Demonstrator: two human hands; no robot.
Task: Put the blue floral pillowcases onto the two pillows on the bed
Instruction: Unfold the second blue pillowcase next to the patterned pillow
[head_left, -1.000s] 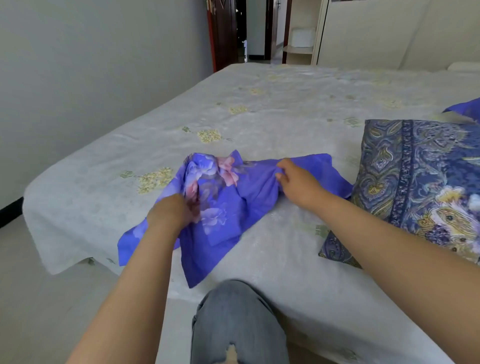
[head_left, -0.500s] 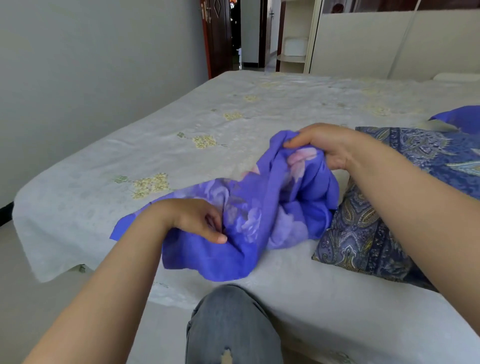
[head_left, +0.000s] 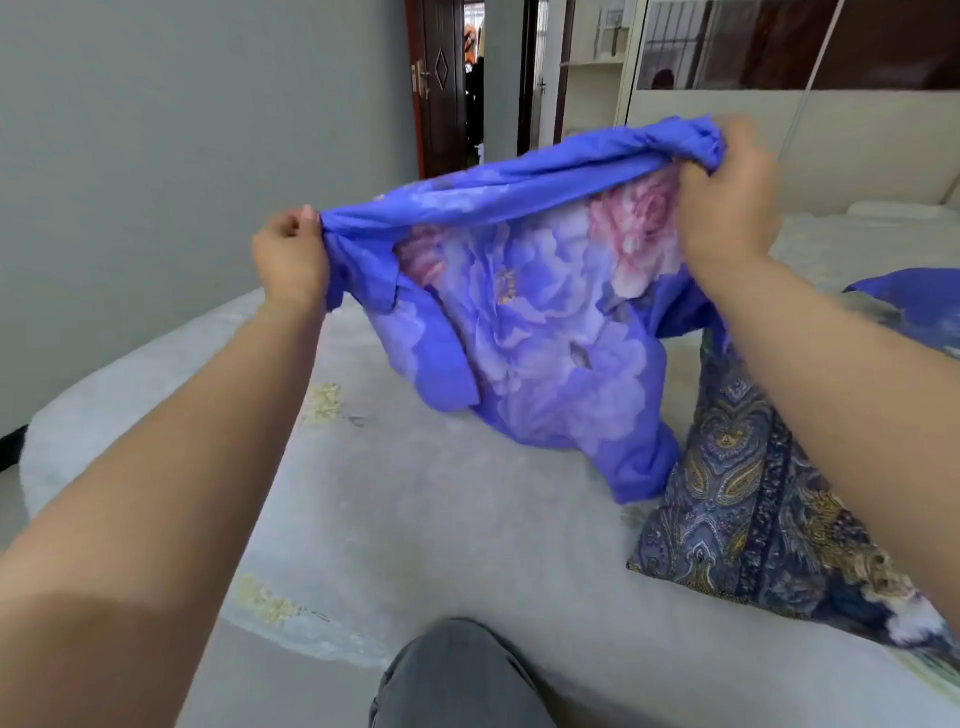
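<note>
Lifted off the bed (head_left: 415, 519) since earlier, the pillowcase (head_left: 535, 322) is gripped bunched by the left hand (head_left: 291, 254) and right hand (head_left: 727, 202) at centre frame, so its opening may be missed.

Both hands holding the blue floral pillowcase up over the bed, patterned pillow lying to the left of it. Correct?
Not quite. The head view shows the left hand and right hand gripping the blue floral pillowcase above the bed, but the patterned pillow lies to its right, not its left.

Bed (head_left: 441, 519), pale floral cover; paisley pillow (head_left: 753, 493) lying on it.
</note>
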